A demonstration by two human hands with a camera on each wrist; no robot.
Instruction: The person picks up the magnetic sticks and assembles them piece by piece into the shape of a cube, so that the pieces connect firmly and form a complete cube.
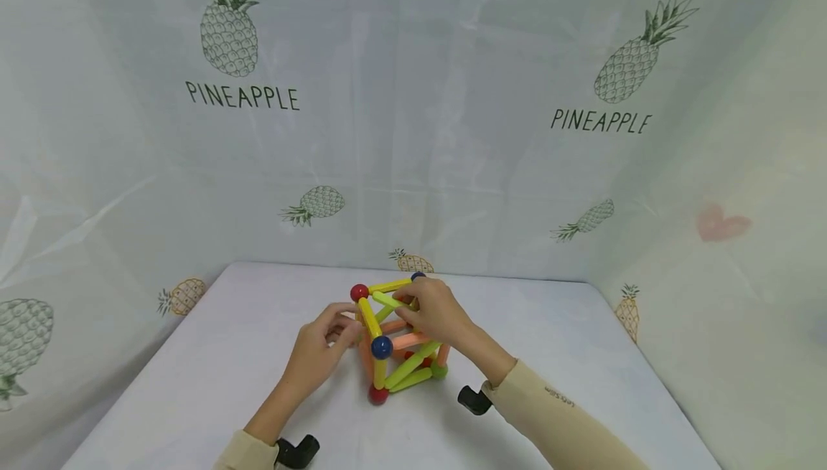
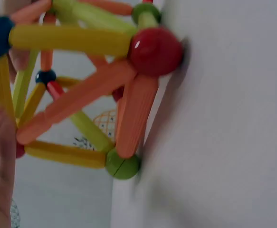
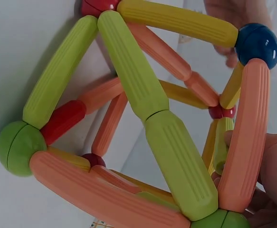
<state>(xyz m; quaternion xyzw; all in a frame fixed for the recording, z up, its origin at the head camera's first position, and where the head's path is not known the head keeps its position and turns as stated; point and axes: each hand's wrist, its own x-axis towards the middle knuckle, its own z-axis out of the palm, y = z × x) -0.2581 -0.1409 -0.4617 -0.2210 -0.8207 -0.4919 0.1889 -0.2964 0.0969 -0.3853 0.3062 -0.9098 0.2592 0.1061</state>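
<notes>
A frame of magnetic sticks and balls (image 1: 371, 318) stands on the table, built from yellow, orange, lime and red sticks. At its left side is my left hand (image 1: 325, 341), fingers loosely bent beside the upper red ball (image 1: 359, 293). In the left wrist view the fingers (image 2: 4, 147) look nearly straight and touch the frame near a corner. My right hand (image 1: 439, 308) pinches a lime stick (image 1: 386, 300) above the frame's top, its tip pointing toward that red ball. Behind an orange stick, the right wrist view shows this lime stick (image 3: 221, 147) partly hidden.
The white table (image 1: 271, 305) reaches a pineapple-printed curtain (image 1: 439, 133) at the back and sides. Black wrist mounts (image 1: 474, 400) stick out from both cuffs. A blue ball (image 1: 382, 347) marks the frame's near upper corner, with a red ball (image 1: 377, 395) beneath it.
</notes>
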